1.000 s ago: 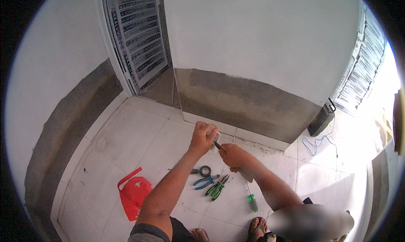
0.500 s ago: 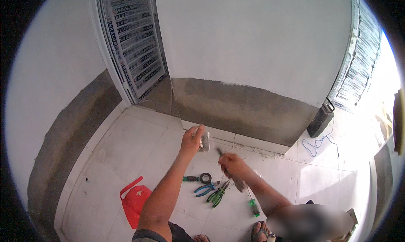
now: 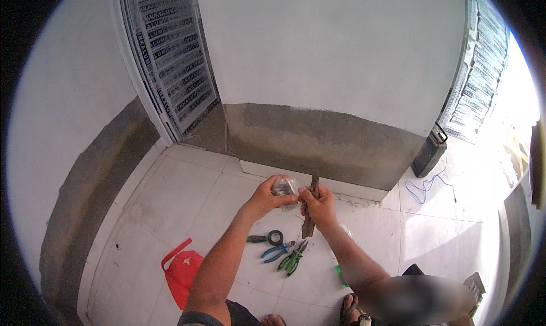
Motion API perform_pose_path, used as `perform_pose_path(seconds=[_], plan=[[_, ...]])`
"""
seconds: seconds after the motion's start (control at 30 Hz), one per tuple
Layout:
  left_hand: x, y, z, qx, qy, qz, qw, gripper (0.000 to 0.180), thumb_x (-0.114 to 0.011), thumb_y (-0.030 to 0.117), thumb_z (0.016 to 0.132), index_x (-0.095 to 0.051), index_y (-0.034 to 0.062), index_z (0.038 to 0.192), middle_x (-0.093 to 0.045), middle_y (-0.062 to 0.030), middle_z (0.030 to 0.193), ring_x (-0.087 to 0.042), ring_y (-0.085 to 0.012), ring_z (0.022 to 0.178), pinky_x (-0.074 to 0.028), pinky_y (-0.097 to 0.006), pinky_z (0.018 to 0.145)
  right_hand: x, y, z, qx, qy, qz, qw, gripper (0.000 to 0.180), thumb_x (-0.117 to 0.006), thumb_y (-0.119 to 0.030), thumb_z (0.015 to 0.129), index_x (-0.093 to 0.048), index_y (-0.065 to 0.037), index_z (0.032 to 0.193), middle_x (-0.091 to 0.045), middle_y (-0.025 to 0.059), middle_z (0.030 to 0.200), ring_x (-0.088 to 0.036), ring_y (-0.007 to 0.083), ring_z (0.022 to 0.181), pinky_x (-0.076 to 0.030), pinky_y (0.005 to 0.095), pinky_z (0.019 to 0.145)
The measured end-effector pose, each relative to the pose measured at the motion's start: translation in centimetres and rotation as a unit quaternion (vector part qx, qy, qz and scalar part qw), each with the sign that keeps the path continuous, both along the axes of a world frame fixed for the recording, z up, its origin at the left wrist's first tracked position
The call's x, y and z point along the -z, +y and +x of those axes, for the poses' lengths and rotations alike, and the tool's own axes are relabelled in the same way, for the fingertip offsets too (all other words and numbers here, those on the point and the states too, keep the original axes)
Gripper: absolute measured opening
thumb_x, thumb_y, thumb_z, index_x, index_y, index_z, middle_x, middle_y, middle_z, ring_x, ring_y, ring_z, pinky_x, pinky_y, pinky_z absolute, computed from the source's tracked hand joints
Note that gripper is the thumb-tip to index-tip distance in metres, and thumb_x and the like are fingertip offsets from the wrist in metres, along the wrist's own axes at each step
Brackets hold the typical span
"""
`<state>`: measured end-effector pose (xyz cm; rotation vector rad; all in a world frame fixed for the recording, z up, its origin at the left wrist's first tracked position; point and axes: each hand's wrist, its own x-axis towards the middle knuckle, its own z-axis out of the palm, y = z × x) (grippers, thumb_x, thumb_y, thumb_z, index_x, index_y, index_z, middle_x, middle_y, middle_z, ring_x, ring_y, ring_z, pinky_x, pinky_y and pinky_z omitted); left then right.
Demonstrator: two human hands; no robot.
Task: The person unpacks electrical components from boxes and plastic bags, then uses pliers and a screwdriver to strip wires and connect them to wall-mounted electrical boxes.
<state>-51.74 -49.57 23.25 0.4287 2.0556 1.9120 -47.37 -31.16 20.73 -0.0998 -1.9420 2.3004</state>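
My left hand (image 3: 265,201) is closed round a small clear plastic container (image 3: 286,185) with small dark pieces inside, which I cannot make out. Close beside it, my right hand (image 3: 321,207) grips a narrow, flat brown strip (image 3: 308,227), held nearly upright, that looks like wood or rusty metal. Its fingertips are at or very near the container's side. On the floor below lie blue-handled pliers (image 3: 276,253), green-handled pliers (image 3: 291,262), a roll of black tape (image 3: 275,238) and a tool with a green and black handle (image 3: 257,239). My right forearm partly hides another green handle (image 3: 341,275).
A red bag (image 3: 185,272) lies left of my left arm. Ahead stands a wall (image 3: 330,138) with a bare grey lower band. A dark box (image 3: 429,158) with a blue cable (image 3: 421,198) is at the right. A blurred patch covers the lower right.
My right hand has moved up and left, bringing the brown strip upright next to the container. My left hand has turned the container and shifted slightly right.
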Motion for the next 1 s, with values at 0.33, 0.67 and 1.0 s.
perform_pose_path(seconds=[0.33, 0.67, 1.0], plan=[[3.8, 1.1, -1.4, -0.192, 0.287, -0.061, 0.937, 0.031, -0.058, 0.011, 0.094, -0.06, 0.0085, 0.125, -0.066, -0.0082, 0.099, -0.063, -0.0142, 0.082, -0.053, -0.03, 0.069, -1.1, 0.3, 0.2, -0.02, -0.072, 0.073, 0.994, 0.02, -0.072, -0.019, 0.093, -0.063, -0.001, 0.09, -0.062, 0.0047, 0.066, -0.059, 0.0134, 0.052, -0.047, 0.031, 0.046], [5.2, 1.8, -2.8, -0.274, 0.067, 0.065, 0.957, 0.028, -0.041, 0.018, 0.102, -0.062, -0.0007, 0.106, -0.064, -0.0148, 0.093, -0.061, -0.0254, 0.086, -0.049, -0.037, 0.079, -0.3, -1.8, 0.8, -0.044, -0.109, -0.087, 0.989, 0.011, -0.065, -0.008, 0.091, -0.056, -0.003, 0.094, -0.062, 0.0079, 0.072, -0.056, 0.0136, 0.051, -0.044, 0.0296, 0.043], [1.8, 1.9, -0.8, -0.171, 0.228, 0.031, 0.958, 0.021, -0.051, 0.017, 0.1, -0.063, 0.0001, 0.102, -0.067, -0.0127, 0.093, -0.064, -0.0204, 0.087, -0.051, -0.036, 0.079, -0.9, -1.2, 0.8, 0.002, 0.089, 0.125, 0.988, 0.033, -0.075, -0.032, 0.094, -0.061, -0.003, 0.101, -0.058, 0.0003, 0.072, -0.053, 0.0081, 0.055, -0.044, 0.0258, 0.046]])
